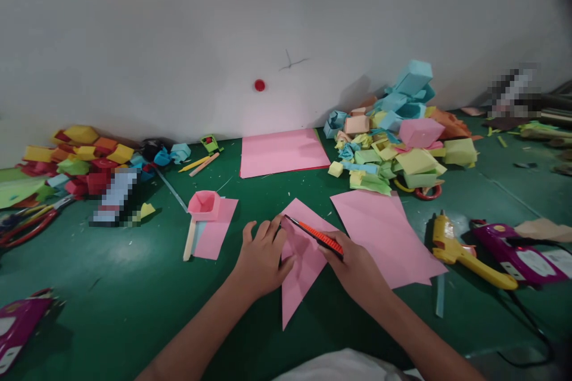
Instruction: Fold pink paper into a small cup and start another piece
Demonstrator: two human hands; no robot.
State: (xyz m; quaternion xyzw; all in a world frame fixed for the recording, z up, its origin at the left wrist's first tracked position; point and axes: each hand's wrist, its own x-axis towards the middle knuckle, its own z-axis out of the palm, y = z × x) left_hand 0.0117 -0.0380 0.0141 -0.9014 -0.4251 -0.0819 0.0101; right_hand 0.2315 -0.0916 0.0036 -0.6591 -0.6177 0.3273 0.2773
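Observation:
A pink paper piece [304, 268] with pointed corners lies on the green table in front of me. My left hand [263, 250] presses on its left edge, fingers spread. In my right hand [353, 265] is a slim orange and black tool [319, 235], its dark tip at the paper's upper left edge near my left fingertips. Larger pink sheets [384, 238] lie just right of my right hand. Left of my left hand, a small open pink paper box [204, 206] stands by a pink strip [218, 232] and a wooden stick [190, 240].
Folded paper pieces are heaped at the back left [84, 155] and back right [402, 143]. Pink sheets [283, 152] lie by the white partition [179, 53]. A yellow glue gun [469, 256] and a purple device [518, 253] are at right; scissors [33, 223] at left.

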